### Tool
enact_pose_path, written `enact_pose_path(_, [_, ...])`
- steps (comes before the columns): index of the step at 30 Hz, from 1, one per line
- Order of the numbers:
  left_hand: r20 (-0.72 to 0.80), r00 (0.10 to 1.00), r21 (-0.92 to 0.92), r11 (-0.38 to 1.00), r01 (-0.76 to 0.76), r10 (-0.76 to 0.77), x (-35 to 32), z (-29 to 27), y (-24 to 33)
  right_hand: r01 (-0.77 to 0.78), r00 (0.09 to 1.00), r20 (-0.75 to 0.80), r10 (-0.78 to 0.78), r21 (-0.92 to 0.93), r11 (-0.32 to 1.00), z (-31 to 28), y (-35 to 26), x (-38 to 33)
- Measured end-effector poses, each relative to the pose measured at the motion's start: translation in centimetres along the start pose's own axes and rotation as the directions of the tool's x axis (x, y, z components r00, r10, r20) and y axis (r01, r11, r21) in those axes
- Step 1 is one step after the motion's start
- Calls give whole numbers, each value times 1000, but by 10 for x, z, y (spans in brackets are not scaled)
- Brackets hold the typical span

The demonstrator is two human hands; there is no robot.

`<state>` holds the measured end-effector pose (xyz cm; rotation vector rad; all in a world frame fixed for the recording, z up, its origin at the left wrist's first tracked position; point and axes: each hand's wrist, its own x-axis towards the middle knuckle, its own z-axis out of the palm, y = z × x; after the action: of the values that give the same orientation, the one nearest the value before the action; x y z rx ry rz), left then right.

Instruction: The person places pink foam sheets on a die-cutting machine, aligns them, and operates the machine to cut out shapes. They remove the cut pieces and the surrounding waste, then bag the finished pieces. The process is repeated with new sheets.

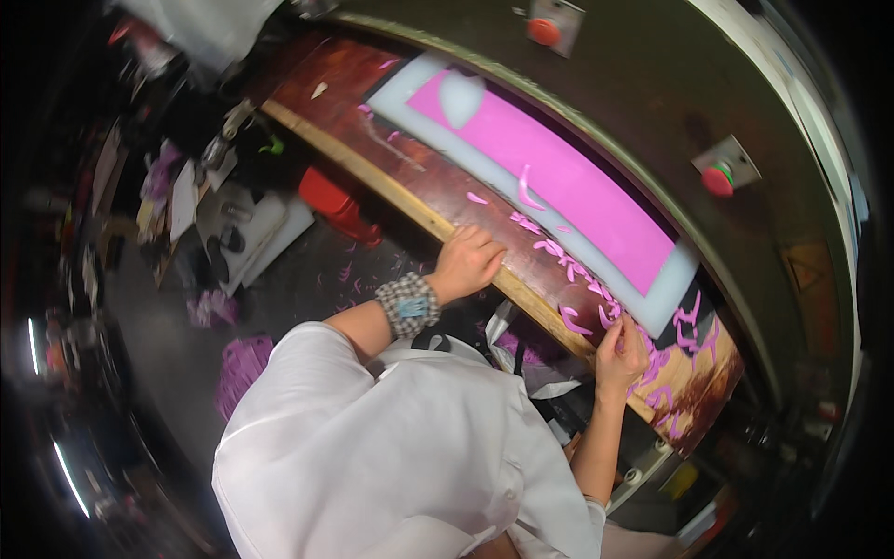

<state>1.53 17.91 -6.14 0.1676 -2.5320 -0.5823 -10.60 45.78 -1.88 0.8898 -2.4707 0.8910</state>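
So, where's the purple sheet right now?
In the head view, upper right of centre, the purple sheet lies on the pale board, beyond the right hand.

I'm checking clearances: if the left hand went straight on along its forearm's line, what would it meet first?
Probably the loose pink scraps on the red-brown tabletop, before the pale board; how high the left hand sits is unclear.

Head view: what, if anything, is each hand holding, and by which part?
Left hand: nothing visible, at the wooden edge. Right hand: beside pink scraps; whether it pinches one cannot be told.
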Motion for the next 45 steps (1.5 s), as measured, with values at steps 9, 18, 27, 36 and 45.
enact_pose_path(9, [-22, 999, -32, 999, 42, -42, -6, 5, -2, 198, 971, 128, -201, 39, 980, 151, -94, 89])
enact_pose_path(18, [119, 992, -320, 947, -10, 51, -5, -15, -15, -271, 955, 202, 216, 306, 913, 86, -89, 16])
enact_pose_path(27, [430, 850, -596, 803, 13, 305, 52, -63, -89, -609, 464, 590, 661, 754, -245, 161, -146, 76])
enact_pose_path(36, [128, 969, -534, 808, 248, -213, 120, -136, -202, -516, 350, 810, 470, 586, -625, 202, -132, 146])
enact_pose_path(45, [98, 960, -242, 929, 279, -263, 149, -141, -224, -233, 624, 234, 746, 966, -109, 60, -110, 165])
